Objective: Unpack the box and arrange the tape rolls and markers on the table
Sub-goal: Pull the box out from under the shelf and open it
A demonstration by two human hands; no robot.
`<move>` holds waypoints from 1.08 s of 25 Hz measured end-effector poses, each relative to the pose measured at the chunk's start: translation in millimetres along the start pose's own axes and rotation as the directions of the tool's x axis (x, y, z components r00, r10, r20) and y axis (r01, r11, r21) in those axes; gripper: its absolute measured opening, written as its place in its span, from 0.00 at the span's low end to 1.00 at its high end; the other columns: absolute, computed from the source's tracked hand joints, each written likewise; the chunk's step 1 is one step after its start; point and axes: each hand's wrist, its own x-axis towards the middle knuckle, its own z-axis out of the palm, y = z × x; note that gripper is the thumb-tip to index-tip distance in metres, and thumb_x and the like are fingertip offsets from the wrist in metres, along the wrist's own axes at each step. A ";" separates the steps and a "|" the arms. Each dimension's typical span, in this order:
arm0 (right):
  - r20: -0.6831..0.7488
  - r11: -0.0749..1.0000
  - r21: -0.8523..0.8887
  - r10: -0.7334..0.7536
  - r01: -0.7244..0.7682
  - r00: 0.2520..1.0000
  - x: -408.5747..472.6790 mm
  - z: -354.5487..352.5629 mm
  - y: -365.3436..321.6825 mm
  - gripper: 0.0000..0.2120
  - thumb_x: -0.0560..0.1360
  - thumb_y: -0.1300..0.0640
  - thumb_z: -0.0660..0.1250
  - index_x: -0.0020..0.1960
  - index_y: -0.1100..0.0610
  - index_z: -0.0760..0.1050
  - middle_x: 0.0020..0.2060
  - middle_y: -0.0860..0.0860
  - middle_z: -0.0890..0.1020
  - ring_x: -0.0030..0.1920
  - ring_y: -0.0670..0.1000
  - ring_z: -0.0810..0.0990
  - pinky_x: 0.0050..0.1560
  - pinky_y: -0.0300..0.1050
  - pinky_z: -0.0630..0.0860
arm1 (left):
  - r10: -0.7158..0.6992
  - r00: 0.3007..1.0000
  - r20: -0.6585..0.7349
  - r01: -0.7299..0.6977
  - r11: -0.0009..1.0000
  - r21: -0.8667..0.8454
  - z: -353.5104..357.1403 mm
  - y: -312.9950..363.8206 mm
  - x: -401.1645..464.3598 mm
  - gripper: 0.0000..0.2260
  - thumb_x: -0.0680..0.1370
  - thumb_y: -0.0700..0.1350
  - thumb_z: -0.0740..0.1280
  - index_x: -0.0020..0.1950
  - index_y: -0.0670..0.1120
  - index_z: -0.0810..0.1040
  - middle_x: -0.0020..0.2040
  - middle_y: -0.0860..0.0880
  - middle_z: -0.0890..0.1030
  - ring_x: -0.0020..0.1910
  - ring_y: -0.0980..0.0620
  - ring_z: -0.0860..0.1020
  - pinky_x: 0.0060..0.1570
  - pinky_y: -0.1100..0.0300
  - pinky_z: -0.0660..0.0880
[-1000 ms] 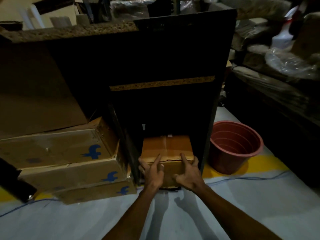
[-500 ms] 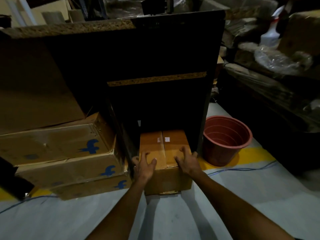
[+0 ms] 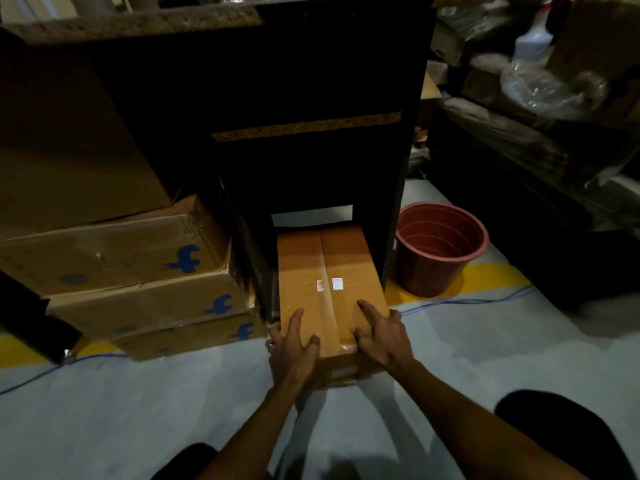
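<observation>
Both hands' grip was on the near end of the taped box (image 3: 329, 282), left hand (image 3: 294, 348) and right hand (image 3: 381, 337) curled over its top corners, evidently to drag it from under the dark cabinet (image 3: 311, 81) onto the floor (image 3: 121, 410).

Bare floor (image 3: 138, 410) lies open near the person; stacked cartons (image 3: 121, 271) left, a red pot (image 3: 440, 247) right.
</observation>
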 end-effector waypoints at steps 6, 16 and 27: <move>0.048 0.998 -0.054 0.042 -0.039 0.998 -31.1 7.9 21.0 0.35 0.73 0.35 0.62 0.73 0.34 0.47 0.62 0.60 0.66 0.57 0.65 0.75 0.60 0.57 0.75 | 0.016 0.997 -0.078 -0.012 0.999 0.044 16.5 -12.0 -45.1 0.24 0.77 0.57 0.65 0.70 0.61 0.59 0.69 0.45 0.59 0.65 0.45 0.66 0.62 0.48 0.71; 0.010 0.997 -0.074 -0.005 0.006 1.000 5.0 7.3 -7.5 0.39 0.73 0.32 0.62 0.76 0.32 0.43 0.77 0.60 0.44 0.72 0.69 0.58 0.69 0.66 0.63 | 0.147 0.989 0.030 -0.150 0.971 0.186 8.3 9.8 2.5 0.32 0.78 0.61 0.61 0.78 0.63 0.49 0.77 0.45 0.39 0.72 0.36 0.58 0.70 0.41 0.62; 0.090 0.994 -0.104 0.035 -0.026 0.995 -42.5 0.5 5.9 0.42 0.73 0.35 0.65 0.77 0.37 0.44 0.72 0.61 0.53 0.66 0.68 0.65 0.68 0.62 0.68 | 0.044 0.998 -0.040 -0.037 0.985 0.166 9.2 4.5 -44.8 0.31 0.75 0.56 0.67 0.76 0.62 0.58 0.74 0.44 0.52 0.68 0.40 0.61 0.66 0.46 0.65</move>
